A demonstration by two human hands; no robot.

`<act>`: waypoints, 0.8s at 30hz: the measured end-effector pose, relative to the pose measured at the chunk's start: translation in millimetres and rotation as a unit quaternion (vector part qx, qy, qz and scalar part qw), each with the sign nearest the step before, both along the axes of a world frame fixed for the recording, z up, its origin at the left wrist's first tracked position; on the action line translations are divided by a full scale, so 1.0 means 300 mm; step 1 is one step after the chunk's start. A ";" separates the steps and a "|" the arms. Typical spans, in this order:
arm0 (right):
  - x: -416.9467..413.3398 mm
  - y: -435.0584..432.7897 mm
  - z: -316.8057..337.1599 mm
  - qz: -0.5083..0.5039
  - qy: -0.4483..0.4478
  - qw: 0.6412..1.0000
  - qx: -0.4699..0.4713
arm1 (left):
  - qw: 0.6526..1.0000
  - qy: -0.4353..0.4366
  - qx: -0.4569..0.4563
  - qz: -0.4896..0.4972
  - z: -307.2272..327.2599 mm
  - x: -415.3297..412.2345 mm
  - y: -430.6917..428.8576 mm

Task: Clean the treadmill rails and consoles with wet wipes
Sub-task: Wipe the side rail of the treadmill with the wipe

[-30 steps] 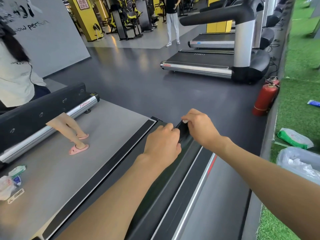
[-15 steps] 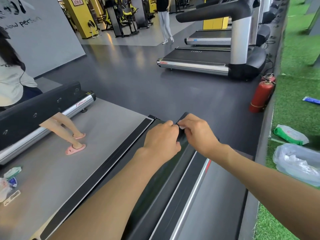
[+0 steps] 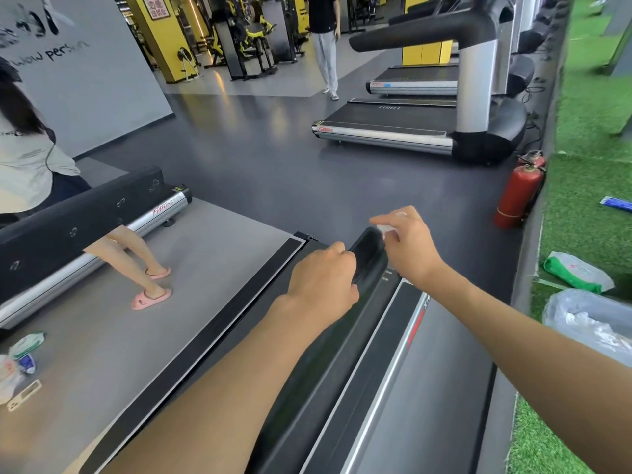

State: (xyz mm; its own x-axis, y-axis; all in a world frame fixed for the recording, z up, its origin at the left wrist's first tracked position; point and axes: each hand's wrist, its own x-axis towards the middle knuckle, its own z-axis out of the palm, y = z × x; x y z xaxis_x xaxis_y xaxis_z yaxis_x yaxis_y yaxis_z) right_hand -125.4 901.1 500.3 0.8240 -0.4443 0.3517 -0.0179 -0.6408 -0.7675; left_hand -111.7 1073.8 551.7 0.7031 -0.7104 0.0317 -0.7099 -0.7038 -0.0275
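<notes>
A black padded treadmill rail (image 3: 367,249) runs away from me between my two arms. My left hand (image 3: 321,278) grips the rail from the left, just short of its far end, fingers curled over its top. My right hand (image 3: 405,244) is at the rail's right side by the end cap and pinches a small white wet wipe (image 3: 384,230). Most of the wipe is hidden in the fingers. Below the rail lies the treadmill's side strip (image 3: 386,381) with silver trim.
A person in pink slippers (image 3: 150,297) stands on the grey floor behind another black rail (image 3: 78,213). A wipe pack (image 3: 25,343) lies at the left. A red extinguisher (image 3: 518,196), a green pack (image 3: 576,271) and a lined bin (image 3: 588,319) are at the right.
My right hand moved from the rail's tip to its right side, and the wipe shows more. My left hand kept its grip. The view tilted slightly.
</notes>
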 end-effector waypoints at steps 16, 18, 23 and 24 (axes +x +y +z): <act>0.001 0.020 -0.034 0.037 0.022 0.995 -0.087 | 1.000 -0.019 -0.015 -0.010 -0.029 -0.002 0.011; 0.021 0.033 -0.039 0.035 0.030 0.990 -0.132 | 1.000 -0.021 -0.014 -0.009 -0.032 0.000 0.011; 0.040 -0.001 -0.066 0.024 0.039 0.986 -0.157 | 1.000 -0.008 -0.011 -0.008 -0.029 0.008 0.010; 0.050 -0.016 -0.066 0.001 0.054 0.988 -0.145 | 1.000 -0.010 -0.012 -0.009 -0.028 0.008 0.009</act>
